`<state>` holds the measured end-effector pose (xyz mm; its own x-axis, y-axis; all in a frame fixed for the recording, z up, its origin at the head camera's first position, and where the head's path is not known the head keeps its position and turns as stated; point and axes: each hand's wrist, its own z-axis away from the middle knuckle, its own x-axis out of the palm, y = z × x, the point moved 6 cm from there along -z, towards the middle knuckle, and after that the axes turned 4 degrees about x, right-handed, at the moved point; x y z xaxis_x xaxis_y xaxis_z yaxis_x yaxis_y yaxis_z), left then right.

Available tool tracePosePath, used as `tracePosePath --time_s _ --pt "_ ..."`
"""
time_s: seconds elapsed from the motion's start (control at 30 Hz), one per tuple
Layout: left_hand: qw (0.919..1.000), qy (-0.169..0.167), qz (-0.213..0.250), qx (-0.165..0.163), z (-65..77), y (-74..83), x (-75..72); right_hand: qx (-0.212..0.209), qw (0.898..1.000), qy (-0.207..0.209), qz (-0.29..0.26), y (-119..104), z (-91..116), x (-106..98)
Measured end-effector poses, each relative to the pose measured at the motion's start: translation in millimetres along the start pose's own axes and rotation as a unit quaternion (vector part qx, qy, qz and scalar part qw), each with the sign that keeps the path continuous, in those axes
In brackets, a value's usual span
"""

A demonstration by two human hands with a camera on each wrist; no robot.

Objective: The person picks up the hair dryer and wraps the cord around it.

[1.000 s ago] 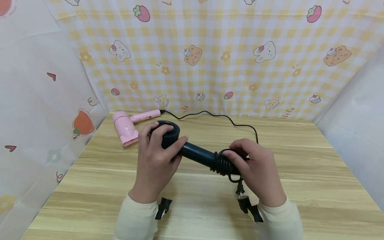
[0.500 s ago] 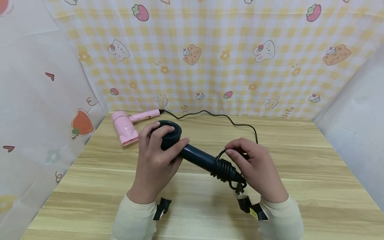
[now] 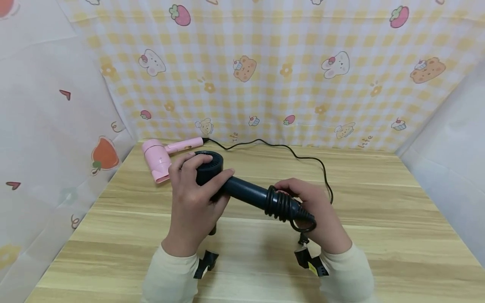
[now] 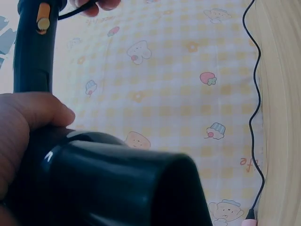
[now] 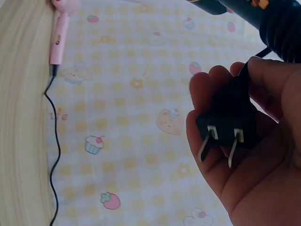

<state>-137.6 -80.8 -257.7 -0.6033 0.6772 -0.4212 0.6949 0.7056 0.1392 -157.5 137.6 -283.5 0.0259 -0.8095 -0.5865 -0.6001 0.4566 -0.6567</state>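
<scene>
A dark teal hair dryer [image 3: 248,193] is held up over the table, handle slanting down to the right. My left hand [image 3: 193,193] grips its head from above, fingers over the vented end and thumb by the handle. Black power cord [image 3: 279,205] is coiled round the handle's lower part. Behind that handle end, my right hand [image 3: 316,206] pinches a strand of the cord, its fingertips partly hidden by the coil. A two-pin plug [image 5: 230,122] overlaps the right fingers in the right wrist view, pins towards the camera.
A pink hair dryer [image 3: 157,158] lies at the table's back left, just beyond my left hand. Its thin black cord [image 3: 278,145] runs along the back and curves down behind the right hand. A checked curtain [image 3: 265,84] hangs behind the wooden table [image 3: 379,210].
My right hand has shifted from over the handle end to behind it, so the coil and handle tip now show in front. The left hand has kept its grip.
</scene>
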Motion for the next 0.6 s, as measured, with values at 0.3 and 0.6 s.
tracePosePath --time_s 0.3,0.6 --pt "0.9979 0.004 -0.027 -0.059 2.3 -7.3 0.0 0.092 0.995 -0.04 0.01 10 0 16" --pt "0.9949 -0.006 -0.045 -0.09 6.1 -14.0 3.0 0.152 0.984 -0.089 0.023 13 0 26"
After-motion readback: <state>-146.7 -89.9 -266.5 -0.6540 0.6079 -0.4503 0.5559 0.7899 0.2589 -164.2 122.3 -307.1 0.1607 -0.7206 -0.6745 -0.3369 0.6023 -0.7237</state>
